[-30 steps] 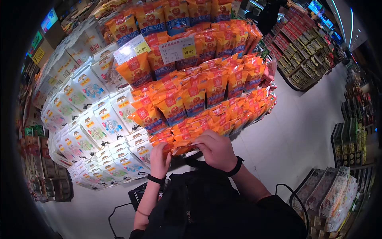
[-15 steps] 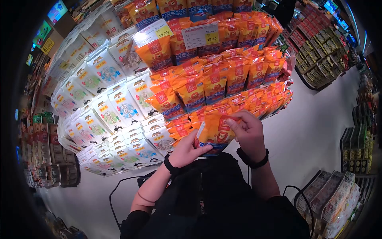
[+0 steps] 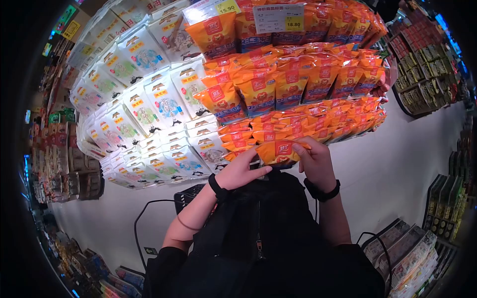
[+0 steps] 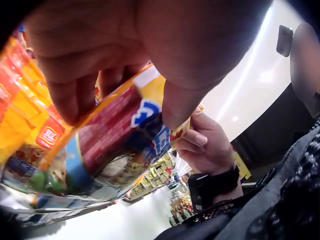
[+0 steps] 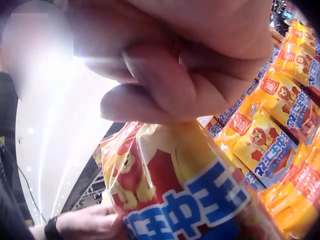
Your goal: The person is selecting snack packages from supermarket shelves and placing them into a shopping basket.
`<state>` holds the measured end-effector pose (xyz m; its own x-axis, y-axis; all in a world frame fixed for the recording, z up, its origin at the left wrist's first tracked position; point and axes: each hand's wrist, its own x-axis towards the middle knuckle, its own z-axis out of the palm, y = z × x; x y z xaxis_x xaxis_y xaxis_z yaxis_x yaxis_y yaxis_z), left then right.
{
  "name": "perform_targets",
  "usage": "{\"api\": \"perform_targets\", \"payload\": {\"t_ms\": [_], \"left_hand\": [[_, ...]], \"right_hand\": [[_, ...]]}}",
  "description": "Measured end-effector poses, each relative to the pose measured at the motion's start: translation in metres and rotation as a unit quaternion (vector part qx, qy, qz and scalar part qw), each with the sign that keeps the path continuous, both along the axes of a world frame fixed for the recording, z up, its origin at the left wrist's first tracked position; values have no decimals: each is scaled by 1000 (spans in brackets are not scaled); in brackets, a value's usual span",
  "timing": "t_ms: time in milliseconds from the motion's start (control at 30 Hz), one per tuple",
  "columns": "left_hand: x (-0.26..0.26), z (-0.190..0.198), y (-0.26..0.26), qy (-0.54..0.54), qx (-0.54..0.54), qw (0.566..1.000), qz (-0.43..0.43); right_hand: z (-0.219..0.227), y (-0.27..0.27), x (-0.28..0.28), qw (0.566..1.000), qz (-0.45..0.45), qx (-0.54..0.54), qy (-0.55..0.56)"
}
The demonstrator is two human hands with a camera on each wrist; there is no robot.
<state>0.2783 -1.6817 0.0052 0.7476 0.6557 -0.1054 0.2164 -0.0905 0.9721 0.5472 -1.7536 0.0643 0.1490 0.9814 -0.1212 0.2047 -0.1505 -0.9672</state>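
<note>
Left hand (image 3: 241, 173) grips the lower side of an orange packet (image 3: 278, 150), thumb across the front and fingers curled behind, while the right hand (image 3: 317, 164) pinches its upper end between thumb and bent fingers. The packet is held in front of the person's black top (image 3: 238, 238), just beside a display stacked with orange bags (image 3: 293, 84) and, to the left, white packs (image 3: 169, 107). As far as can be judged, choosing and lifting out the item is done, and the person appears to be looking it over. No tear shows in the wrapper, and the packet has been neither set back among the others nor placed in the black basket (image 3: 185, 198) partly visible behind the left forearm; whether the basket contains anything cannot be told. Large white characters on blue, seen in the right wrist view, read "汇王中王" on the held packet, beneath a cartoon lion (image 5: 131, 177); neighboring bags carry "双汇王中王" and a red square logo (image 5: 270, 86). Two price cards hang above, one marked 15.90 (image 3: 228, 7), the other 18.80 (image 3: 279, 19) under the heading "特价商品标签". Panda figures and yellow labels decorate the white packs, their lettering too small to read with confidence.
</note>
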Motion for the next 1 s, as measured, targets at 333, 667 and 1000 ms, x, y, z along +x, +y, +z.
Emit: {"api": "perform_targets", "payload": {"t_ms": [333, 667, 1000], "left_hand": [[-82, -93, -48, 24, -212, 958, 193], [-95, -126, -82, -15, -208, 943, 259], [-113, -143, -102, -60, -234, 936, 255]], "right_hand": [[-127, 15, -5, 994, 99, -28, -20], [-185, 26, -1, 956, 136, 108, -237], [-137, 33, 28, 940, -30, 21, -339]]}}
